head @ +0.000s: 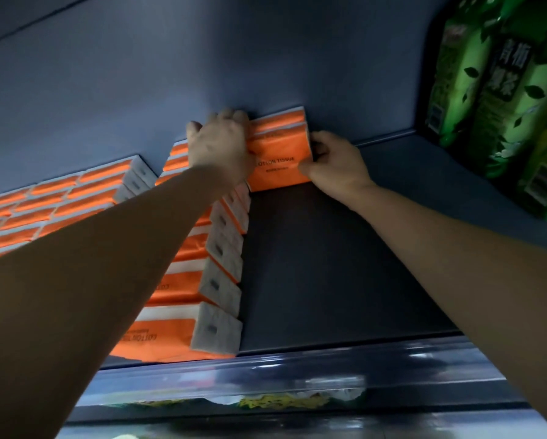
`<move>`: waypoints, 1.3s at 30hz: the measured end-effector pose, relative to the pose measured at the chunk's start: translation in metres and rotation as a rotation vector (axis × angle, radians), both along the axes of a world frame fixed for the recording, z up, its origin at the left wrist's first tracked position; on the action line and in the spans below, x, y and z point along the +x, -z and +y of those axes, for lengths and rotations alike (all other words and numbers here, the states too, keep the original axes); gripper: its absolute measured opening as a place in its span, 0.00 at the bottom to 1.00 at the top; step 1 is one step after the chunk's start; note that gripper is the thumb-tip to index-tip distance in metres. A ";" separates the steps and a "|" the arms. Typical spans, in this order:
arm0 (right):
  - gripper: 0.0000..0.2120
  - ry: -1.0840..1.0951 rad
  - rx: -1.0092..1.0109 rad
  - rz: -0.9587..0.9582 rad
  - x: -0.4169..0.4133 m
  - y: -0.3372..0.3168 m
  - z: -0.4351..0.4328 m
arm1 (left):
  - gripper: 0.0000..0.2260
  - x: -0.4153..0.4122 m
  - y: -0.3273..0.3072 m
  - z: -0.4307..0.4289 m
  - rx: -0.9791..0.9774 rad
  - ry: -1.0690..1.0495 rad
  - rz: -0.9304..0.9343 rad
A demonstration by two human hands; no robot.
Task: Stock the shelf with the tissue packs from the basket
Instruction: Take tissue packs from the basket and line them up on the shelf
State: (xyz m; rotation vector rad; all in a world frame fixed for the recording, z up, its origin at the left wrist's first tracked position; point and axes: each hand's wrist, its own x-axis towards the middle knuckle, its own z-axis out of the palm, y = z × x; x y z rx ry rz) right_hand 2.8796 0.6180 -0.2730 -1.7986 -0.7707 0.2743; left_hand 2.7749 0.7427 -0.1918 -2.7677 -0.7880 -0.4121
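Two stacked orange tissue packs (pixel 280 160) marked COTTON TISSUE sit at the back of the dark shelf (pixel 329 264), against the rear wall. My left hand (pixel 220 145) presses on their left end and my right hand (pixel 335 164) grips their right end. To the left, several more orange and white tissue packs (pixel 202 299) stand in stacked rows running from the back wall to the shelf's front edge. Another block of the same packs (pixel 69 201) lies further left, partly hidden by my left forearm. The basket is out of sight.
Tall green packages (pixel 500 99) stand at the shelf's right end. A glossy price rail (pixel 297 372) runs along the shelf's front edge, with goods on a lower shelf (pixel 281 402) beneath it. Bare shelf surface lies between the orange rows and the green packages.
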 end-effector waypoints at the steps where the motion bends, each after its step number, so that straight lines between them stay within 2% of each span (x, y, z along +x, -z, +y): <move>1: 0.19 0.001 -0.015 -0.029 -0.001 0.000 0.000 | 0.21 0.000 -0.001 0.001 0.002 -0.003 0.008; 4: 0.17 0.036 -0.072 -0.118 -0.005 -0.002 0.000 | 0.24 -0.001 -0.006 0.003 -0.034 0.018 0.030; 8: 0.21 0.084 -0.120 -0.132 -0.022 -0.011 -0.009 | 0.29 -0.018 -0.017 -0.003 -0.161 0.042 0.051; 13: 0.21 0.215 -0.077 -0.371 -0.079 -0.034 -0.038 | 0.23 -0.069 -0.031 -0.016 -0.227 0.077 -0.067; 19: 0.13 0.060 -0.042 -0.630 -0.177 -0.072 -0.063 | 0.15 -0.174 -0.045 -0.036 -0.188 0.137 -0.149; 22: 0.13 -0.046 -0.031 -0.716 -0.237 -0.086 -0.075 | 0.10 -0.240 -0.049 -0.054 -0.122 0.134 -0.182; 25: 0.15 -0.195 -0.054 -0.749 -0.298 -0.089 -0.080 | 0.14 -0.311 -0.043 -0.066 -0.114 0.133 -0.214; 28: 0.16 -0.431 -0.216 -0.731 -0.355 -0.082 -0.071 | 0.10 -0.384 -0.017 -0.061 -0.115 0.072 -0.242; 31: 0.16 -0.584 -0.328 -0.740 -0.404 -0.066 -0.053 | 0.08 -0.445 0.029 -0.057 -0.180 -0.087 -0.205; 39: 0.18 -0.936 -0.688 -0.769 -0.492 0.001 -0.004 | 0.15 -0.550 0.175 -0.061 -0.612 -0.490 0.129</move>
